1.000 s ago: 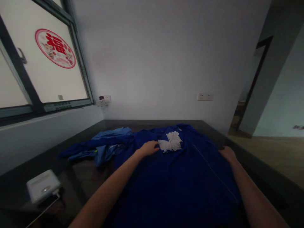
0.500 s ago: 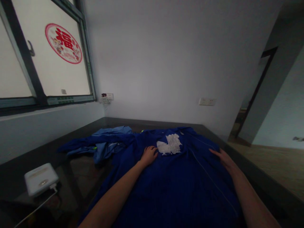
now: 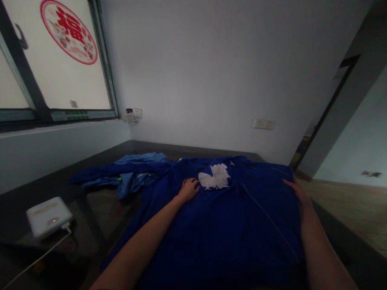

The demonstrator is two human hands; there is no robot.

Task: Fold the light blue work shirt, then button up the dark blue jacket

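A deep blue jacket (image 3: 223, 225) lies spread over the dark table, with thin pale piping and a ragged white print (image 3: 218, 177) near its upper middle. My left hand (image 3: 189, 189) rests on the fabric just left of the print, palm down, its fingers slightly bent and holding nothing. At the jacket's right edge, my right hand (image 3: 298, 191) grips the cloth, one digit stretched over the top and the rest of its fingers largely hidden. Beyond my left hand, a blue sleeve reaches left across a crumpled lighter blue garment (image 3: 133, 183).
A white box-shaped device (image 3: 50, 217) with a white cable (image 3: 39, 259) sits on the dark table (image 3: 99, 209) at left. The table meets the wall (image 3: 193, 80) at the back and a window (image 3: 75, 80) at left. Wall sockets (image 3: 264, 124) are above the table.
My right hand has moved to the right, and the jacket's right edge has spread outward with it. My left hand stays beside the print. The view has tilted down slightly.
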